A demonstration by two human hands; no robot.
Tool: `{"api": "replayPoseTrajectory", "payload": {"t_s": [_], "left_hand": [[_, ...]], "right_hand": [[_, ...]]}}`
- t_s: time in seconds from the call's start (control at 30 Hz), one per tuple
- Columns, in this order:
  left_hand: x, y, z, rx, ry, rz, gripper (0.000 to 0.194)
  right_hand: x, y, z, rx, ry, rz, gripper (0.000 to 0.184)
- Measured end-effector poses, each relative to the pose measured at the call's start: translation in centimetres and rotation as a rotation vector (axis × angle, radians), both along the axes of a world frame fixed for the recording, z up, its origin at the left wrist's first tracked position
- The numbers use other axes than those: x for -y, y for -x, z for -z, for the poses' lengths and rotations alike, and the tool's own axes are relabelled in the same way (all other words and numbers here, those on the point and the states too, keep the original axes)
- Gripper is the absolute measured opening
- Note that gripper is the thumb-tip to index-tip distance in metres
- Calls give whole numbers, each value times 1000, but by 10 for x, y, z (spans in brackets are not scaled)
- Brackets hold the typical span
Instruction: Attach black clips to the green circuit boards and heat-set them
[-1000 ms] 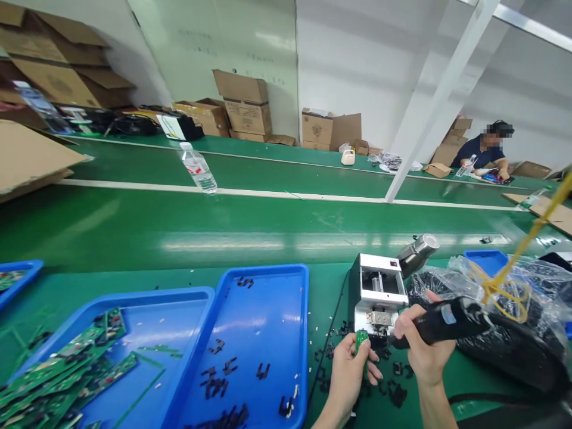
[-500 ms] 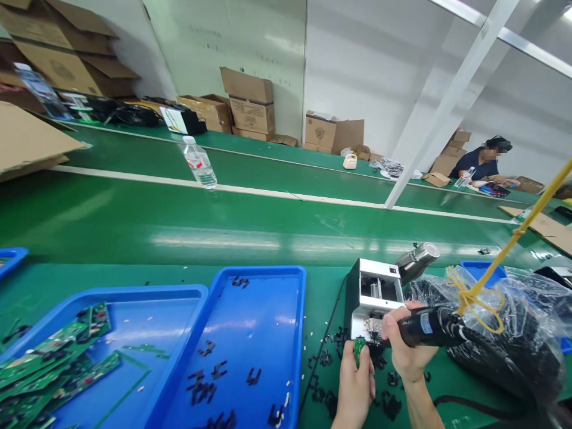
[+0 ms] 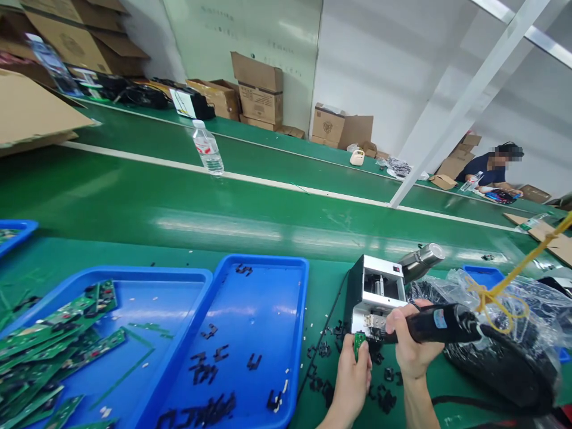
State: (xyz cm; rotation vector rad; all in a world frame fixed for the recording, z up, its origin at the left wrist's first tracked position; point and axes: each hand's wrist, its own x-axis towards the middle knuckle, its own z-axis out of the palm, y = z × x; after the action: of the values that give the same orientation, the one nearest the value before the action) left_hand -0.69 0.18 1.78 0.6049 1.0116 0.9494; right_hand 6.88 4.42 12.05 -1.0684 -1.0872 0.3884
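Observation:
My left hand [image 3: 352,381] grips a small green circuit board [image 3: 359,344] upright between fingers and thumb, just in front of a silver bench machine [image 3: 374,295]. My right hand [image 3: 413,339] holds a black electric screwdriver [image 3: 440,325] level, its tip next to the top of the board. A yellow cord [image 3: 503,292] is tied around the tool's rear end and rises to the upper right. Whether the tip touches the board is hidden by my fingers.
Black plastic pieces [image 3: 386,400] lie scattered on the green bench. Blue trays hold green boards [image 3: 116,273] and black pieces [image 3: 263,261]. A black bundle in clear plastic [image 3: 500,351] sits to the right. Beyond stretches a green conveyor [image 3: 223,208], and a co-worker [image 3: 491,167] sits far right.
The view has tilted and shifted slightly. Compared with one second ago, the screwdriver sits further left, nearer the board. My left hand has stayed almost still.

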Motion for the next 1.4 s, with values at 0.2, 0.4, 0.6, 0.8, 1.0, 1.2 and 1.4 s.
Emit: {"api": "replayPoseTrajectory", "payload": {"t_s": [0.2, 0.4, 0.6, 0.8, 1.0, 1.2, 1.4], "left_hand": [[1, -1, 0, -4, -1, 23, 59], [0, -1, -1, -6, -7, 22, 57], [1, 0, -4, 16, -20, 7, 52], [0, -1, -6, 28, 4, 5, 52], [1, -1, -5, 38, 2, -4, 52], [1, -1, -3, 58, 1, -12, 52], [3, -8, 5, 103, 44, -38, 57]], "right_hand": [[-12, -2, -2, 27, 51, 23, 28], [-6, 0, -1, 19, 66, 38, 31], [10, 2, -2, -40, 57, 36, 34], [12, 16, -25, -152, -143, -79, 37], [7, 24, -20, -104, -98, -89, 35], [5, 22, -14, -81, -108, -85, 32], [2, 19, -5, -12, -44, -102, 20]]}}
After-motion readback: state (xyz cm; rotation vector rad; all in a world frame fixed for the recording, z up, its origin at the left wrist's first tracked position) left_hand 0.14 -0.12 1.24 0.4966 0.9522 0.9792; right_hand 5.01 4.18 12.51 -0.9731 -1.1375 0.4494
